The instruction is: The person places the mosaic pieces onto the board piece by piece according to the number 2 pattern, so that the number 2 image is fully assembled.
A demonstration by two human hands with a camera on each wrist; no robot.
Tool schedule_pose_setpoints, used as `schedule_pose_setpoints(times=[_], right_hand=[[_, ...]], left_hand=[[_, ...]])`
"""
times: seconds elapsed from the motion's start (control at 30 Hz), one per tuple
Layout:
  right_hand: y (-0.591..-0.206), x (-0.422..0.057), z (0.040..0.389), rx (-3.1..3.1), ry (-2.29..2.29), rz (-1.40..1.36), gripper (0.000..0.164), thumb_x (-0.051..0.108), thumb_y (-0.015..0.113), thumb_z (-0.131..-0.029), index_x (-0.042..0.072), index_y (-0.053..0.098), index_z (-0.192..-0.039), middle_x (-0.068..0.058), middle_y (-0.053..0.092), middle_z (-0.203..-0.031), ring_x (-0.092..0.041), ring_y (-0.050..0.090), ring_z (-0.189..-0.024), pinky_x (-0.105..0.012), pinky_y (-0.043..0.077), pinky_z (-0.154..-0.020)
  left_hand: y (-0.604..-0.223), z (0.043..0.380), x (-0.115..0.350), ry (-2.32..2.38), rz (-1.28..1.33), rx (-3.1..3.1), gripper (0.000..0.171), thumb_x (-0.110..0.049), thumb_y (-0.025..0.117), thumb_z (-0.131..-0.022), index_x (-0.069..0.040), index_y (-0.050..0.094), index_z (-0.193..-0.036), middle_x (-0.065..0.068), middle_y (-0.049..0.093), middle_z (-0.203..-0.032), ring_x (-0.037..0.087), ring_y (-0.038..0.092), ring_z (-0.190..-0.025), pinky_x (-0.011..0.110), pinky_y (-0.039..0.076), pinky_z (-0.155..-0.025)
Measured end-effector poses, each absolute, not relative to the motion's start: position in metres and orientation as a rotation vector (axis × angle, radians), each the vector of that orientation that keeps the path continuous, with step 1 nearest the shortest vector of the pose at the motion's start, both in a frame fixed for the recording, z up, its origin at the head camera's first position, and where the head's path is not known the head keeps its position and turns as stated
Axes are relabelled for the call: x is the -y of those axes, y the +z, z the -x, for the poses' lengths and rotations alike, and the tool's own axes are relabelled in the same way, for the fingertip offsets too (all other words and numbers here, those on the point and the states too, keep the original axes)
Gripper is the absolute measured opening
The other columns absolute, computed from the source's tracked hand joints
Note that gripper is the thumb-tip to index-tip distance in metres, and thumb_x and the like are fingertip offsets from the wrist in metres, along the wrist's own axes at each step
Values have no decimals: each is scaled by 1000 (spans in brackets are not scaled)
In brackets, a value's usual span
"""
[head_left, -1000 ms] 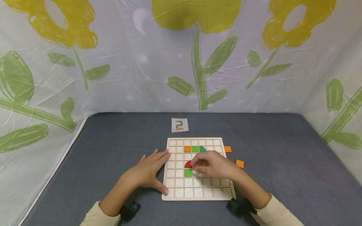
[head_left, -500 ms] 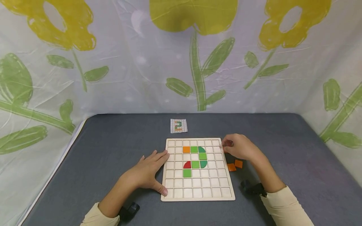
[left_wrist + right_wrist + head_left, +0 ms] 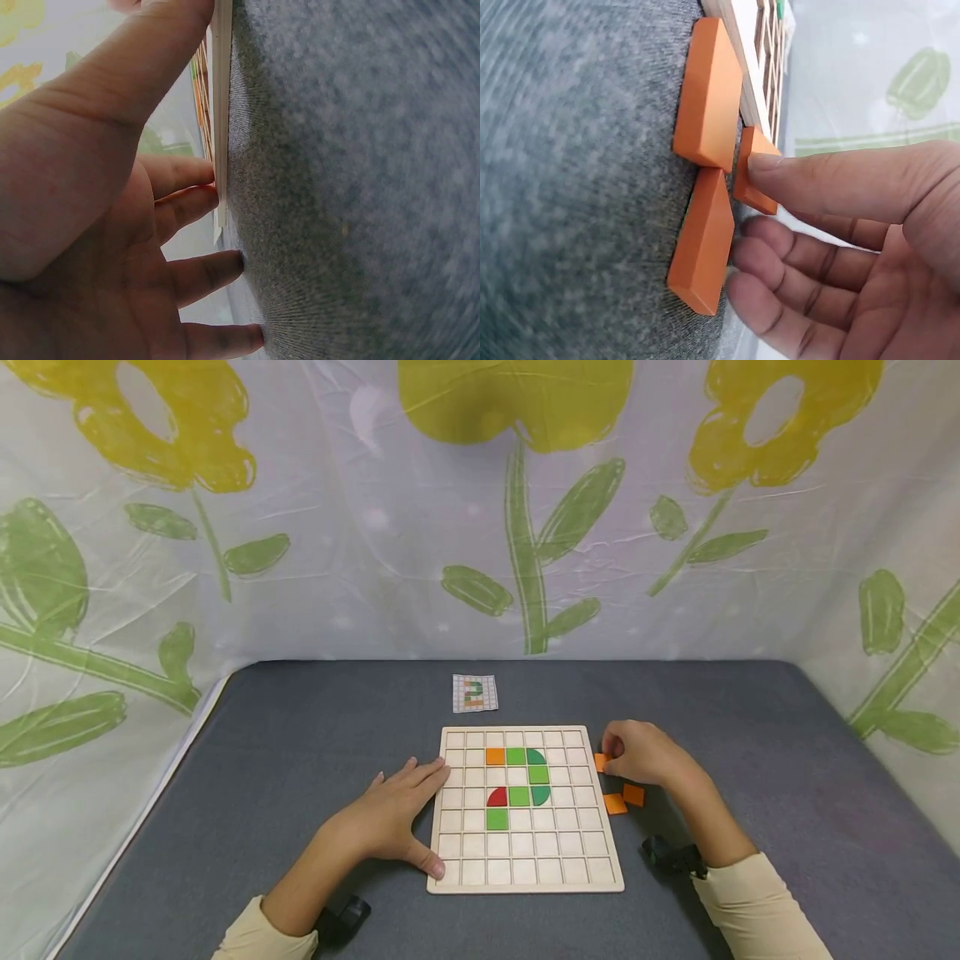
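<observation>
My left hand (image 3: 393, 814) lies with straight, spread fingers along the left edge of a pale wooden grid board (image 3: 543, 864), its thumb on the near left corner. Beyond the board's right edge, my right hand (image 3: 641, 752) pinches an orange square tile (image 3: 602, 762). Its thumb presses that tile (image 3: 750, 187) in the right wrist view, while the index fingertip is hidden behind. Two more orange tiles (image 3: 615, 804) (image 3: 705, 97) lie close by on the cloth. In the grid sit an orange square (image 3: 495, 757), several green squares (image 3: 515, 757), dark green rounded pieces (image 3: 540, 795) and a red rounded piece (image 3: 498, 797).
Behind the board lies a small printed card (image 3: 475, 693) showing a coloured grid pattern. Dark grey cloth (image 3: 337, 718) covers the table. A pale curtain with painted flowers (image 3: 337, 568) hangs at the back and sides.
My right hand has left the middle of the board and gone right to the orange tile beside its edge. Pieces it covered now show. The left hand has stayed in place.
</observation>
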State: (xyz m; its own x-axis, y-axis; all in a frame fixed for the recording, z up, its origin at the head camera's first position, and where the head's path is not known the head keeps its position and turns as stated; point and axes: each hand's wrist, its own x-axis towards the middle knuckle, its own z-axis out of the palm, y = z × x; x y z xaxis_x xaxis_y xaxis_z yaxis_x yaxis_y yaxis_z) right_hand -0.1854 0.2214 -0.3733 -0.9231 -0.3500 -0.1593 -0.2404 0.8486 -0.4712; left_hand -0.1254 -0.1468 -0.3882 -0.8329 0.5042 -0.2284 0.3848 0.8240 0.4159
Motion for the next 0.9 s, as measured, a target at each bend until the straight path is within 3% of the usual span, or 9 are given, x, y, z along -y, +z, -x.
schedule_pose_setpoints(times=[0.23, 0.53, 0.9], right_hand=[[-373, -222, 185, -2753, -748, 471, 16, -1, 78, -82, 6, 63, -86, -2, 58, -79, -19, 52, -71, -36, 45, -64], [-366, -229, 187, -2642, -848, 431, 6, -3, 68, -90, 3, 66, -88, -5, 63, -76, -19, 58, -66, -34, 51, -61], [-357, -236, 185, -2527, -985, 415, 5, -4, 68, -92, 0, 68, -88, -8, 67, -81, -24, 65, -73, -38, 58, -68]], left_hand=[[-388, 125, 147, 514, -674, -2677, 130, -62, 91, -52, -9, 35, -157, 9, 27, -163, 41, 19, -148, 74, 18, -107], [-386, 124, 146, 521, -653, -2671, 130, -61, 91, -52, -9, 34, -157, 9, 27, -163, 41, 18, -149, 74, 16, -108], [-387, 125, 146, 520, -652, -2672, 131, -62, 91, -52, -9, 34, -157, 9, 27, -163, 41, 18, -149, 74, 16, -108]])
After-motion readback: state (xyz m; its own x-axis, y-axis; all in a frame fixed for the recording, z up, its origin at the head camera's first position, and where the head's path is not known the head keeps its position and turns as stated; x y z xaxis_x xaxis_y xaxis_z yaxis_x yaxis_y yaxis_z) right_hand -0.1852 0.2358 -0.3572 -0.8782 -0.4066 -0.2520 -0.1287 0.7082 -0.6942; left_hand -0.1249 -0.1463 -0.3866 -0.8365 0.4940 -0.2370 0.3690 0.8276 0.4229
